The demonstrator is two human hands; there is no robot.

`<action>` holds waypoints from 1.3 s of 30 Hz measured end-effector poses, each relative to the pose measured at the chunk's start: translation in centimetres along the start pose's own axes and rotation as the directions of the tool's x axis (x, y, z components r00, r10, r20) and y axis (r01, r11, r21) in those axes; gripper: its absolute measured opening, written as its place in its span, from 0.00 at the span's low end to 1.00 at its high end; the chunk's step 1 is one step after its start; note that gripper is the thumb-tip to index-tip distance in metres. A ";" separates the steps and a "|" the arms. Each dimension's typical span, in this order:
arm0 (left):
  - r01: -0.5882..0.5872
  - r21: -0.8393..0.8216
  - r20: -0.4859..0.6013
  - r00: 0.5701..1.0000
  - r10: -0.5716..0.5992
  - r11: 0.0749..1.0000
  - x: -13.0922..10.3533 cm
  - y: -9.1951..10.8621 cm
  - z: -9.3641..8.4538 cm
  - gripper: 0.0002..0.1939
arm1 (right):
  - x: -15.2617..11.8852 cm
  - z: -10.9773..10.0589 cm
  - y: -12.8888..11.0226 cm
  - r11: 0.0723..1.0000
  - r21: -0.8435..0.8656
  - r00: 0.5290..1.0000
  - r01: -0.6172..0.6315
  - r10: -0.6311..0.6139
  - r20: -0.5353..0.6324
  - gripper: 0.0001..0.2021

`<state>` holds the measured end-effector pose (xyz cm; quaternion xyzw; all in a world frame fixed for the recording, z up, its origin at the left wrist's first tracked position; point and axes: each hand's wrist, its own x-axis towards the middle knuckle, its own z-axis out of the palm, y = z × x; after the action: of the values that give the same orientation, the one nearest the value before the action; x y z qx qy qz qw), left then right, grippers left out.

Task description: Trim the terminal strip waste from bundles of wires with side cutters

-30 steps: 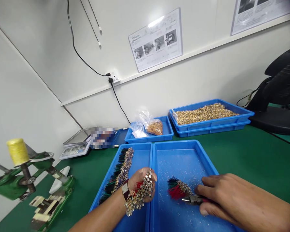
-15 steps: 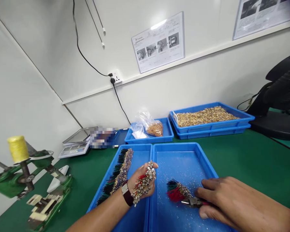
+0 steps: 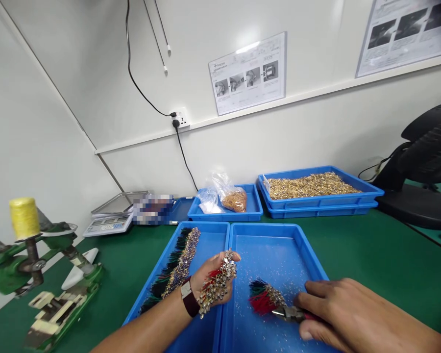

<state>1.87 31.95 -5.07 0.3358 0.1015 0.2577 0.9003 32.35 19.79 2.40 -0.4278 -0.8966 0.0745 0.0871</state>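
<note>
My left hand (image 3: 210, 277) is closed around a thick bunch of thin wires with silvery metal ends (image 3: 220, 284); some red shows among them. It is over the shared edge of two blue trays. My right hand (image 3: 330, 309) is closed on a pair of cutting pliers (image 3: 287, 314), their red handles mostly hidden under the fingers. Beside the pliers' jaws lies a smaller bunch of red and dark green wires (image 3: 262, 296) with metal ends, in the right blue tray (image 3: 268, 245). Rows of dark green wires with metal ends (image 3: 180, 264) lie in the left blue tray (image 3: 211, 240).
Small pale bits are scattered over the right tray. A green hand press (image 3: 64, 289) stands at left, near a scale (image 3: 110, 223). Behind are a tray with plastic bags (image 3: 235, 200), stacked trays of gold-coloured pins (image 3: 312, 186) and a black fan (image 3: 422, 171).
The view has shifted slightly, so the background sits a little lower. Both hands keep their holds, the left on the wire bunch, the right on the pliers.
</note>
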 end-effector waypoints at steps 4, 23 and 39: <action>0.010 -0.004 -0.013 1.000 -0.010 1.000 0.0 0.1 0.2 0.19 | 0.3 -0.1 0.0 1.000 -0.008 1.000 0.010 -0.009 0.018 0.14; -0.026 0.000 -0.070 0.997 0.026 1.000 0.5 -0.1 0.2 0.19 | -0.1 0.9 0.5 0.999 0.046 0.999 0.016 -0.014 -0.044 0.13; -0.029 0.009 -0.031 0.999 0.029 1.000 0.3 -0.1 0.5 0.21 | -0.3 1.2 0.7 0.996 0.093 0.999 0.006 -0.003 -0.032 0.14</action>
<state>2.36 31.75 -4.72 0.3370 0.1115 0.2755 0.8934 32.76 19.94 1.03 -0.4222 -0.8917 0.1091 0.1213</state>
